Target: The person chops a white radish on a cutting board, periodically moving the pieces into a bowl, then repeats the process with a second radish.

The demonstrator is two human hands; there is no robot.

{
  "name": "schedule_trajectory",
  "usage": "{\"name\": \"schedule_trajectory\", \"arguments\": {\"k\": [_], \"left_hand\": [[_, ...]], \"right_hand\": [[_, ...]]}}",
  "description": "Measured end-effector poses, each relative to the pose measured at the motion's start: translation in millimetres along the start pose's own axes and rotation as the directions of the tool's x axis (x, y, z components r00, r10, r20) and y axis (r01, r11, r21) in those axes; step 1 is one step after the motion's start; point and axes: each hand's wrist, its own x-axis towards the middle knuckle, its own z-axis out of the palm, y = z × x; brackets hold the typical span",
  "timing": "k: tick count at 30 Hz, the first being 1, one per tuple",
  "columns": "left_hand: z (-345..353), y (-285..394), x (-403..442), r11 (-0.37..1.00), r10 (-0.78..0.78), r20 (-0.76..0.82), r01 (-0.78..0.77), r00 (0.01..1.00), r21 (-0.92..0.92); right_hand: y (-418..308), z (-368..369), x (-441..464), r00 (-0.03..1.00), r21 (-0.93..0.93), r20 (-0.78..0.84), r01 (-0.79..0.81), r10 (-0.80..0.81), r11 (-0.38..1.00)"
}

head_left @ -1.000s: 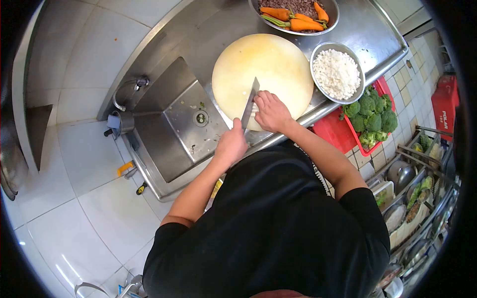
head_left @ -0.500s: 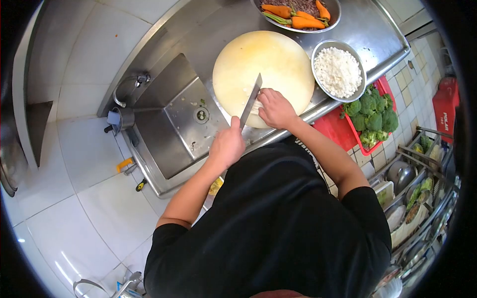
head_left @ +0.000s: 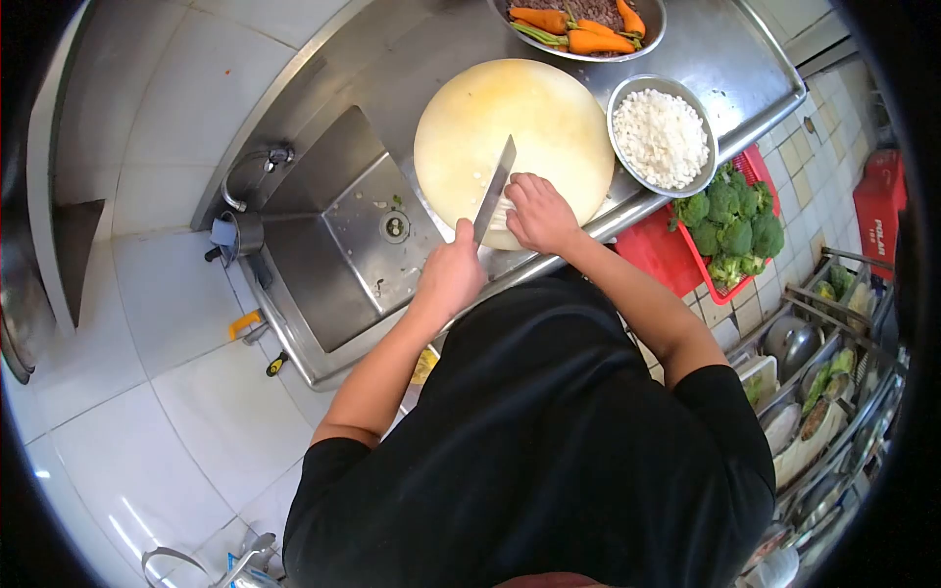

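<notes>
A silver stainless-steel tabletop (head_left: 412,59) with a sunken rectangular sink (head_left: 358,211) carries a thick, round, cream-coloured cutting board (head_left: 520,108). Beside the tabletop's edge, lower down, a red plastic basket (head_left: 721,294) holds green broccoli (head_left: 725,230). Near the board stand a round metal bowl with orange carrots (head_left: 600,42) and a smaller one of white cubes (head_left: 662,137). The left hand (head_left: 451,269) is closed around the handle of a long steel knife (head_left: 495,191); the right hand (head_left: 539,211) grips pale white strips (head_left: 500,214) on the board, bent fingers just beside the blade.
</notes>
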Motion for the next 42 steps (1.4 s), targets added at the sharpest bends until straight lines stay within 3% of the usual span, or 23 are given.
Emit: {"name": "schedule_trajectory", "arguments": {"k": [6, 13, 16, 19, 26, 29, 32, 38, 42], "left_hand": [[50, -17, 27, 1.000, -0.021, -0.013, 0.021, 1.000, -0.006], [14, -4, 22, 0.999, 0.019, -0.051, -0.021, 0.999, -0.039], [1, 0, -1, 1.000, -0.004, 0.033, 0.004, 0.999, 0.001], [44, -9, 19, 1.000, -0.026, -0.014, 0.025, 1.000, -0.013], [22, -3, 36, 0.998, 0.052, -0.055, -0.054, 0.997, -0.025], [-2, 10, 4, 0.999, -0.014, 0.047, 0.016, 0.999, -0.035], [46, -12, 20, 0.999, -0.027, 0.046, 0.029, 0.999, -0.029], [44, -2, 34, 0.997, -0.007, -0.008, 0.007, 1.000, -0.075], [40, 0, 34, 0.996, -0.035, 0.016, 0.036, 0.999, -0.083]], "right_hand": [[0, 6, 1, 0.999, -0.032, 0.020, -0.031, 0.032, 0.999], [-2, 9, -2, 0.998, -0.058, -0.054, -0.023, 0.020, 0.998], [-2, 10, -2, 0.998, -0.019, -0.050, -0.035, 0.034, 0.999], [1, 11, -5, 0.998, -0.004, -0.030, -0.049, 0.048, 0.999], [2, 12, -5, 0.996, 0.005, -0.091, -0.021, 0.022, 1.000], [3, 11, -6, 0.996, 0.056, -0.070, -0.045, 0.049, 0.997], [2, 9, -6, 0.998, 0.046, -0.031, -0.048, 0.050, 0.998], [12, 22, -11, 0.999, 0.029, 0.008, -0.052, 0.052, 0.998], [-6, -16, -9, 0.999, -0.013, 0.014, -0.045, 0.045, 0.999]]}}
